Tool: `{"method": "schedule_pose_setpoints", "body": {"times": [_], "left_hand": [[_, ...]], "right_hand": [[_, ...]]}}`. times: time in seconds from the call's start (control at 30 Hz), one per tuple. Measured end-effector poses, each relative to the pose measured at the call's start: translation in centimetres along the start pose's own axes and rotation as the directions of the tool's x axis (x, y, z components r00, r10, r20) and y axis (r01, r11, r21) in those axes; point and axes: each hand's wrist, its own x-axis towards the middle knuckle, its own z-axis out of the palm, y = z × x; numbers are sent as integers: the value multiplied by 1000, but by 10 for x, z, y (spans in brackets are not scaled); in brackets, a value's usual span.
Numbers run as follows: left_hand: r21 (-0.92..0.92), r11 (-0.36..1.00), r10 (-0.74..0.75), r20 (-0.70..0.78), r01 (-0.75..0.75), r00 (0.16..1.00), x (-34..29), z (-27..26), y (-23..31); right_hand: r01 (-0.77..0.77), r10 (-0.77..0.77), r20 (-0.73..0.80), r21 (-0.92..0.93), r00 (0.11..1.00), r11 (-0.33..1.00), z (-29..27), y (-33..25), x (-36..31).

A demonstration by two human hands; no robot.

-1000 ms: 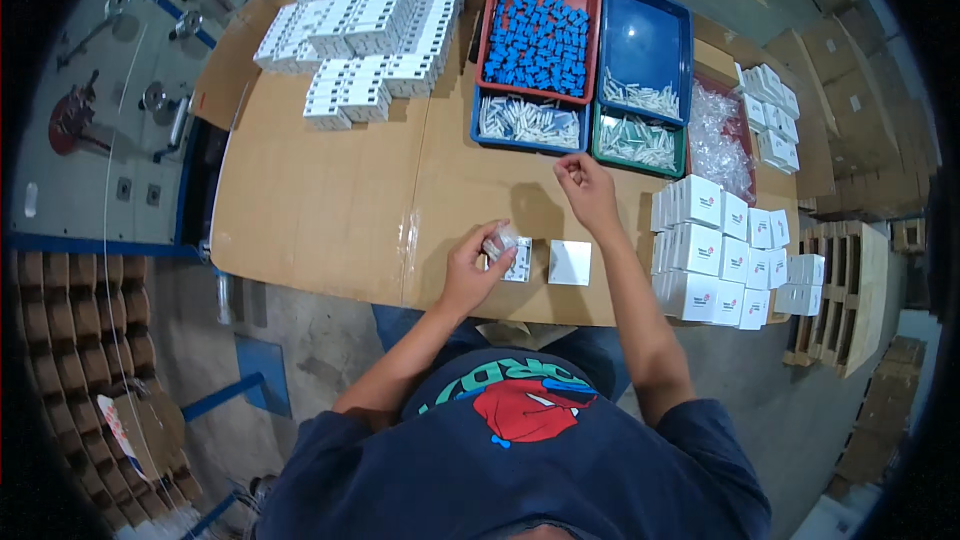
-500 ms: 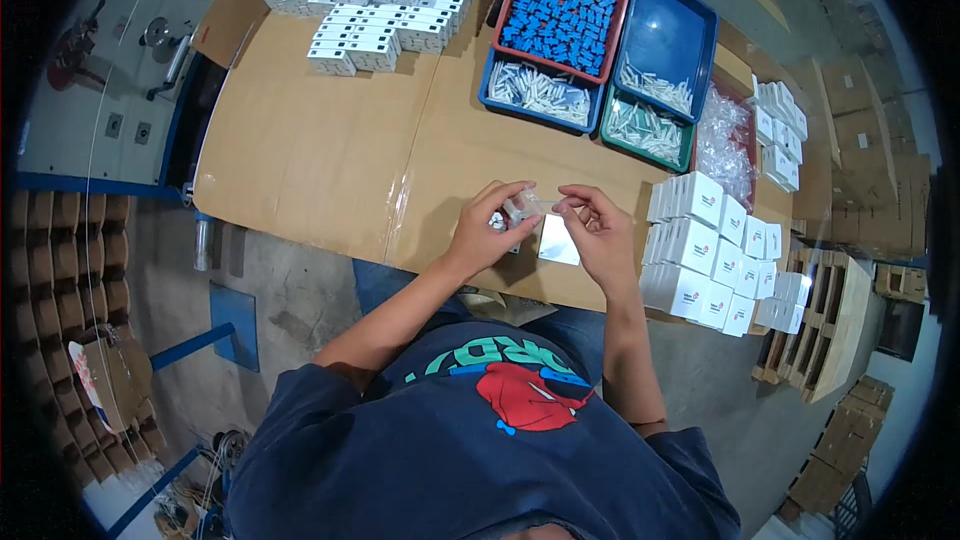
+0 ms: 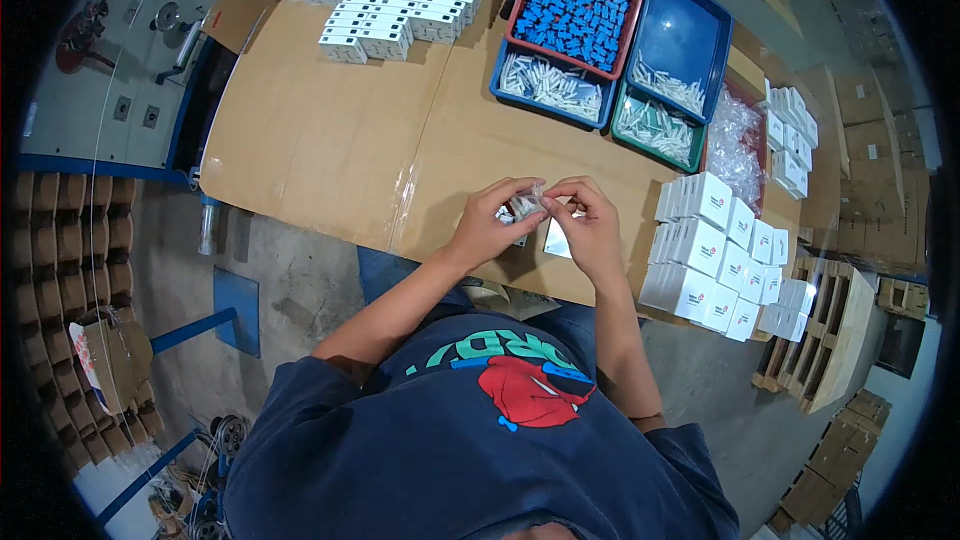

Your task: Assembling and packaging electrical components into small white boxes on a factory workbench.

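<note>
Over the near edge of the cardboard-covered table, a small clear plastic bag (image 3: 527, 204) with small light-coloured pieces inside is between my hands. The fingers and thumb of my left hand (image 3: 488, 224) are closed around it. My right hand (image 3: 592, 232) pinches the bag's right end between thumb and fingertips. Beneath my right hand lies a flat white square piece (image 3: 559, 239), partly covered by the fingers. Something shiny shows between the fingers of my left hand; its kind is hidden.
Beyond my hands stand a red tray (image 3: 565, 60) of blue pieces, an upper blue tray (image 3: 680, 30), a lower blue tray (image 3: 545, 112) and a green tray (image 3: 650, 151), all three holding white plugs. White boxes (image 3: 705, 250) are stacked at right, more white boxes (image 3: 400, 0) far left. Clear bags (image 3: 735, 140) fill another red tray.
My right hand has come in closer to the left, its fingertips now at the bag's end. The whole view has shifted slightly.
</note>
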Motion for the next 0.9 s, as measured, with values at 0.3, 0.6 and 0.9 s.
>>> {"method": "schedule_pose_setpoints", "body": {"times": [0.3,0.6,0.9], "left_hand": [[19,997,-77,146,75,986,2,0,0],[-397,810,-330,302,433,894,3,4,-11],[-375,812,-391,218,447,894,5,-1,-4]], "right_hand": [[-50,103,236,-222,966,974,-22,-7,3],[-239,250,351,-73,903,968,-43,8,19],[-183,239,462,-163,854,970,-52,-4,26]]}}
